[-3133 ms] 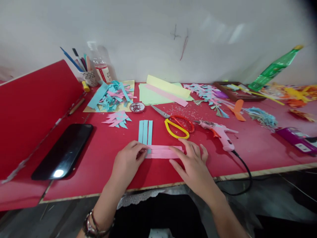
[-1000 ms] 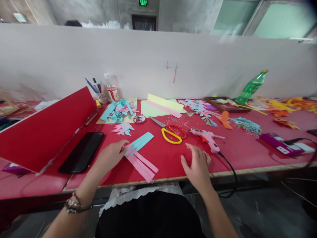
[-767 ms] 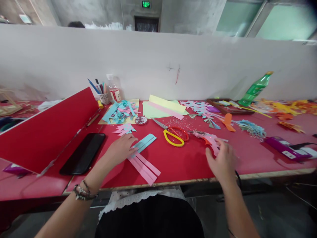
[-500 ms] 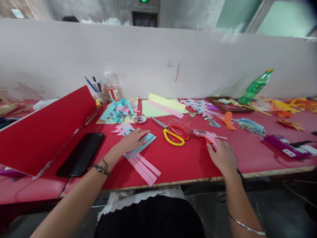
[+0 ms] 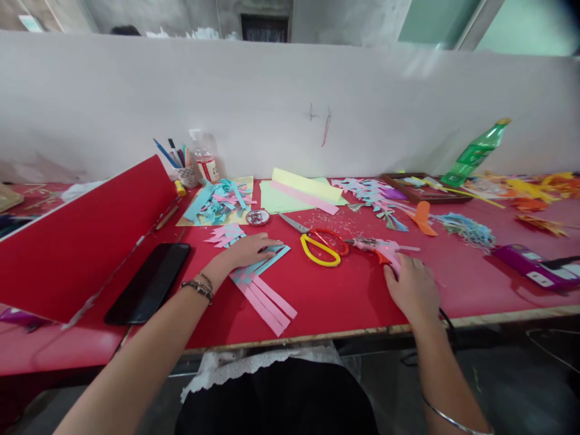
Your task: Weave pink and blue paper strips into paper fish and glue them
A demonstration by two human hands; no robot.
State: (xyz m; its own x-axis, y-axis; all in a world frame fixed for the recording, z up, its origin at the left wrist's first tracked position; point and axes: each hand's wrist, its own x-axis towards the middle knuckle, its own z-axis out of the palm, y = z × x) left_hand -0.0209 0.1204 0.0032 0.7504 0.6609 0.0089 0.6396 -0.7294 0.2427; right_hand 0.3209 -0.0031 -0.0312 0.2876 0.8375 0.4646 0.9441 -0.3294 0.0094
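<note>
My left hand (image 5: 250,251) lies flat over a woven piece of pink and blue paper strips (image 5: 267,302), its fingers stretched out over the blue strips. The loose pink ends fan toward the table's front edge. My right hand (image 5: 413,287) is closed round the handle of a pink hot glue gun (image 5: 383,246), which rests on the red table with its nozzle pointing left and a glue stick poking out behind. Between my hands lie scissors (image 5: 319,244) with one yellow and one red handle loop, blades spread slightly. Another woven paper piece (image 5: 224,234) sits just beyond my left hand.
A black phone (image 5: 148,283) and a raised red board (image 5: 90,241) are at left. Behind are paper scraps (image 5: 220,202), coloured sheets (image 5: 303,193) and a pen cup (image 5: 185,176). At right stand a green bottle (image 5: 478,154) and a purple power strip (image 5: 534,266).
My left hand has slid slightly right over the woven strips. My right hand stays at the glue gun. The view has shifted a little.
</note>
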